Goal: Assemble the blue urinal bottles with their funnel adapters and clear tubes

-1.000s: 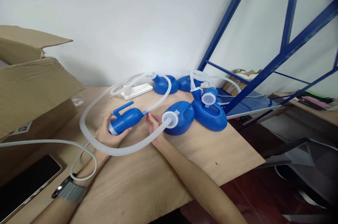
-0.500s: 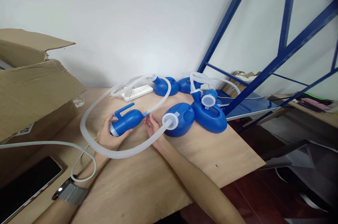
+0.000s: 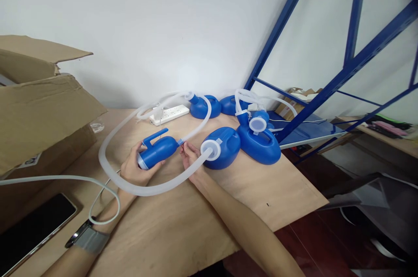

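Note:
My left hand (image 3: 135, 168) is wrapped around a blue handled urinal cup (image 3: 159, 152), which lies tilted with its pale rim toward my palm and its handle up. At the cup's narrow end, a translucent hose (image 3: 196, 130) meets it at a small connector (image 3: 180, 142). My right hand (image 3: 190, 155) pinches by this joint, fingers closed on the hose end. The hose loops around both hands to the white cap (image 3: 211, 150) of a blue urinal bottle (image 3: 227, 148), which lies beside my right hand.
More blue bottles (image 3: 261, 146) with hoses stand at the back right. A white power strip (image 3: 170, 114) lies by the wall. On the left are a cardboard box (image 3: 48, 107) and a phone (image 3: 39, 229). A blue metal rack (image 3: 294, 124) rises on the right.
The blue cup in my left hand has shifted very slightly to the right and tipped a little. My right fingers have drawn closer together at the joint.

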`<state>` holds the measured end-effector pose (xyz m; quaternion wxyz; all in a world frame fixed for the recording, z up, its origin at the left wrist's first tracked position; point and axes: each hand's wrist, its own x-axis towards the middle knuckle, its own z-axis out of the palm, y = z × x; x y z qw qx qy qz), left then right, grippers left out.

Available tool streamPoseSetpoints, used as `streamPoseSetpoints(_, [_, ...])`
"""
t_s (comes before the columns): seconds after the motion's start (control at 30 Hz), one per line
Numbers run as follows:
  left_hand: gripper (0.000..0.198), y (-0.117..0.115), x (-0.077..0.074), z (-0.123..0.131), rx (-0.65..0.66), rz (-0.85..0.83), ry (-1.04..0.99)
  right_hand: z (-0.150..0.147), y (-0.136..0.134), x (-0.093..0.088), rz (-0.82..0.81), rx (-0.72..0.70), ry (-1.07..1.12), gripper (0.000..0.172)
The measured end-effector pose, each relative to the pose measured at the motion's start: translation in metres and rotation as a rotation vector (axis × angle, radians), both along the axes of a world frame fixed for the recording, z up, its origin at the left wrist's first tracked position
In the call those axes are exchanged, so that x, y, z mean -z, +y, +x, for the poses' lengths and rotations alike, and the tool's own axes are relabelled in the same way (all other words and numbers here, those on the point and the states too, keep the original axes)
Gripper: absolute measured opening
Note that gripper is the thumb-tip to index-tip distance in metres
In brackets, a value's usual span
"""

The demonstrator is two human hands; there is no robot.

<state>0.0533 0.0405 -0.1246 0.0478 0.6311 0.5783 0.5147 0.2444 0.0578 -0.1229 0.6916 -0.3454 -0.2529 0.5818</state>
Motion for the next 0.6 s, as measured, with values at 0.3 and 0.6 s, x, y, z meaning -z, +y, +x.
streamPoseSetpoints(0.3, [0.079,-0.004,-0.005,0.003,0.002,0.016,0.008,0.004,0.009,0.007,-0.081,-0.004,-0.004,0.027])
streamPoseSetpoints(0.6, [0.062,-0.008,0.003,0.002,-0.037,0.185,0.260,0.013,0.010,0.003,-0.181,-0.083,-0.015,0.027])
